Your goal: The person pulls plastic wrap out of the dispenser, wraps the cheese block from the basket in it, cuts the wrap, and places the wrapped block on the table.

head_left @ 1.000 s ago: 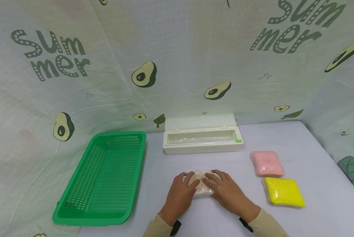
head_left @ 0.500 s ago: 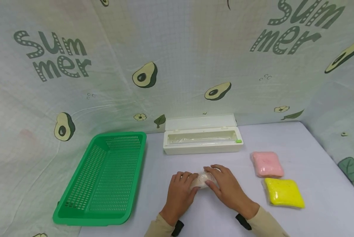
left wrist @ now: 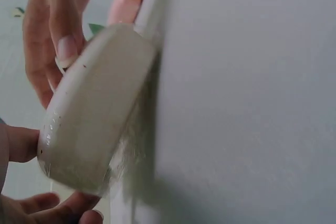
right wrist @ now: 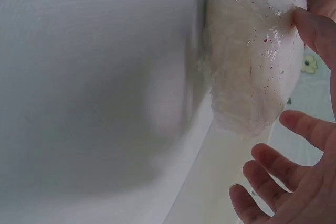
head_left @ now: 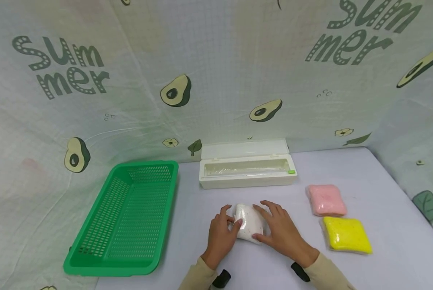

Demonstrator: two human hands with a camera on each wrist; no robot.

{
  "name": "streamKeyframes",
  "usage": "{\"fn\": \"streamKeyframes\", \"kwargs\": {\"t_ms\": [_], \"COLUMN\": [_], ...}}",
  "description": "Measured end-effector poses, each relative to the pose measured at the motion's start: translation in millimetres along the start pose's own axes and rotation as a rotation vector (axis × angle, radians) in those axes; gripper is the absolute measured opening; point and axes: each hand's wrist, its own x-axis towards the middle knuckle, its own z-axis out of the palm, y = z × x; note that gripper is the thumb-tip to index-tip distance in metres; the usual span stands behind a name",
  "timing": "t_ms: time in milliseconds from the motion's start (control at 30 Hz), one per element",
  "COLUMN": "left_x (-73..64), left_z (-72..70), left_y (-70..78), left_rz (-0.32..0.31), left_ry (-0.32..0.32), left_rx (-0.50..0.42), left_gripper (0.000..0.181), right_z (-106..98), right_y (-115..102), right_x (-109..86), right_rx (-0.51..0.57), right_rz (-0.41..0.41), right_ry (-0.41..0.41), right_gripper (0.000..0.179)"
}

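Observation:
A soft-looking white block [head_left: 249, 223] with small dark specks, wrapped in clear film, is between both hands near the table's front. My left hand [head_left: 221, 235] pinches its left end, thumb on top and fingertips low at the edge; in the left wrist view the block [left wrist: 100, 108] leans with loose film beneath it. My right hand [head_left: 283, 231] spans its right side between thumb and forefinger. In the right wrist view that thumb [right wrist: 315, 27] presses the wrapped face, the forefinger tip is at the edge, and the other fingers spread away from it.
A white film dispenser box [head_left: 247, 181] with raised lid and green slider stands behind the hands. The green basket [head_left: 169, 209] is at left. To the right lie a wrapped pink block [head_left: 326, 200] and a wrapped yellow block [head_left: 348, 235]. A printed curtain [head_left: 216, 72] hangs behind the table.
The hands have tipped and turned the white block, so a smooth white face now shows upward instead of crinkled film. The left hand has shifted its fingers along its left end.

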Motion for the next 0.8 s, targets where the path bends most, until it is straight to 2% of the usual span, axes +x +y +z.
{"fn": "streamKeyframes", "kwargs": {"t_ms": [167, 233, 333, 467, 533, 633, 800], "left_x": [-2.3, -3.1, -4.1, -5.5, -6.0, -5.8, -5.1], "left_z": [2.1, 0.4, -4.6, -10.9, -12.1, -11.9, -8.5], "left_y": [-2.7, -3.7, -6.3, -12.5, -15.6, -17.8, -18.4], "left_rz": [0.071, 0.103, 0.145, 0.192, 0.205, 0.202, 0.213], "left_ry": [-0.002, -0.022, -0.094, -0.223, -0.258, -0.258, -0.199], "left_rx": [0.155, 0.193, 0.243, 0.334, 0.376, 0.396, 0.421], "left_gripper": [0.042, 0.044, 0.058, 0.086, 0.092, 0.091, 0.086], "right_z": [4, 5, 7, 8, 7, 7, 9], "right_y": [2, 2, 3, 3, 4, 5, 7], "right_x": [-6.1, -8.8, -11.4, -12.3, -12.0, -10.9, -9.8], "right_rx": [-0.012, -0.015, -0.011, 0.019, 0.040, 0.054, 0.015], "right_rz": [0.015, 0.017, 0.018, 0.020, 0.021, 0.024, 0.007], "right_ry": [-0.063, -0.086, -0.104, -0.098, -0.092, -0.098, -0.092], "right_gripper": [0.096, 0.098, 0.098, 0.094, 0.092, 0.088, 0.084]}}
